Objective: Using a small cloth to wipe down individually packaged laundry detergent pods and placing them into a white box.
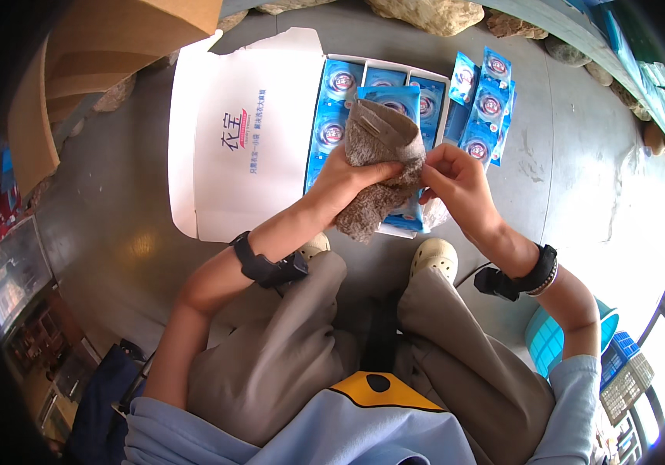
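My left hand (352, 177) is closed round a fuzzy grey-brown cloth (371, 203), its thumb lying across the front. The cloth's upper end is a smoother folded band that looks like a cuff opening. At the cloth's right edge my right hand (460, 186) has thumb and forefinger pinched together; whether it grips the cloth there is hard to make out. Beneath both hands stands an opened white box (247, 139), its lid folded out to the left. Blue packets (341, 81) fill its compartments, and a larger blue packet (389, 94) shows behind the cloth, partly hidden.
A stack of blue packets (489, 105) lies on the grey floor right of the box. An open brown cardboard carton (123, 46) stands at the far left. Rocks (425, 14) line the far side. A turquoise basket (545, 337) sits by my right arm.
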A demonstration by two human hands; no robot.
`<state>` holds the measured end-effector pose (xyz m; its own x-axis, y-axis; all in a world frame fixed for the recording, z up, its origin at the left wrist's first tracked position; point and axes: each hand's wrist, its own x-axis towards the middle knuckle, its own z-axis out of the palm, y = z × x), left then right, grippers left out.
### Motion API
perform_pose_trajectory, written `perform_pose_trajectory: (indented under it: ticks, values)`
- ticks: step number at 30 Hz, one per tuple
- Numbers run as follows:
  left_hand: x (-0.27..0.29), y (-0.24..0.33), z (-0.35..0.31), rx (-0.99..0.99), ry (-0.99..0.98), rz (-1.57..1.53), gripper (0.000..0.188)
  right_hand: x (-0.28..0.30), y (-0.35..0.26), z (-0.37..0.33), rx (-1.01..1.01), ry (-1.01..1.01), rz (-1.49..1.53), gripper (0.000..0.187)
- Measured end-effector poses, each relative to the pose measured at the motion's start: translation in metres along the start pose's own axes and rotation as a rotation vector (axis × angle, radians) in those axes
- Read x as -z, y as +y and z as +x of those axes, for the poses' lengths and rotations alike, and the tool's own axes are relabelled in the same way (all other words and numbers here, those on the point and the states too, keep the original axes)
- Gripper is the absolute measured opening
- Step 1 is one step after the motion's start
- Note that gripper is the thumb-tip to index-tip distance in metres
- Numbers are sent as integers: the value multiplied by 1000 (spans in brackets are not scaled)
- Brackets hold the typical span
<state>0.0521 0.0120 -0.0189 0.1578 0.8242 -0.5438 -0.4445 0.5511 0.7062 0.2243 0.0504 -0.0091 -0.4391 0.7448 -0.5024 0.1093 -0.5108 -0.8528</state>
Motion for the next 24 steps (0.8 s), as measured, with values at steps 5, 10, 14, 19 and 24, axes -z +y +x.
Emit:
perform_pose_trajectory:
  ticks: [5, 10, 14, 19, 24]
  values:
    - [4, 5, -1, -65, -33, 63, 28, 1, -2, -2, 27, -45, 56, 7]
    - [10, 12, -7, -32, -14, 96, 29, 8, -15, -7, 31, -56, 13, 9]
    - [18, 25, -18, 101, -43, -8, 32, 11, -24, -12, 13, -18, -3, 11]
    - [40, 15, -8, 47, -86, -388, 35, 22, -31, -11, -50, 11, 97, 12]
    - [34, 19, 8, 23, -145, -423, 53, 19, -35, -8, -117, 6, 233, 13]
